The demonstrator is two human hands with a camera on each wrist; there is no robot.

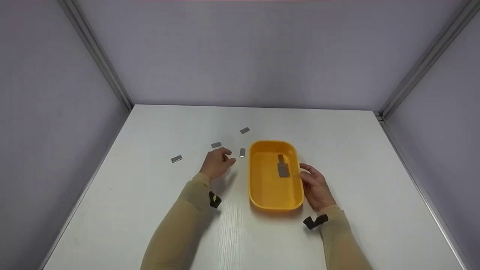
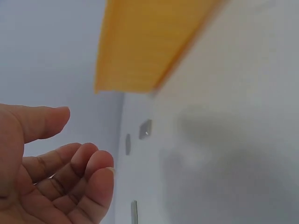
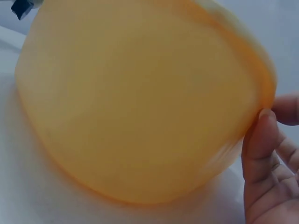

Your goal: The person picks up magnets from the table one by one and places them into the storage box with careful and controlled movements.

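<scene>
A yellow oval tray (image 1: pixel 262 187) lies on the white table, with a few grey metal plates (image 1: pixel 283 167) stuck together inside it. My left hand (image 1: pixel 227 158) hovers just left of the tray, fingers loosely curled and empty, as the left wrist view (image 2: pixel 79 140) confirms. The nearest loose grey plate (image 1: pixel 242 152) lies just beyond its fingertips. My right hand (image 1: pixel 305 171) rests against the tray's right wall. In the right wrist view the thumb (image 3: pixel 259 144) touches that wall (image 3: pixel 140 102), and the fingers are relaxed.
More loose grey plates lie on the table left of the tray: one far left (image 1: pixel 176 159), one behind my left hand (image 1: pixel 216 144), one further back (image 1: pixel 245 130). Lilac walls with metal posts close in the table on three sides.
</scene>
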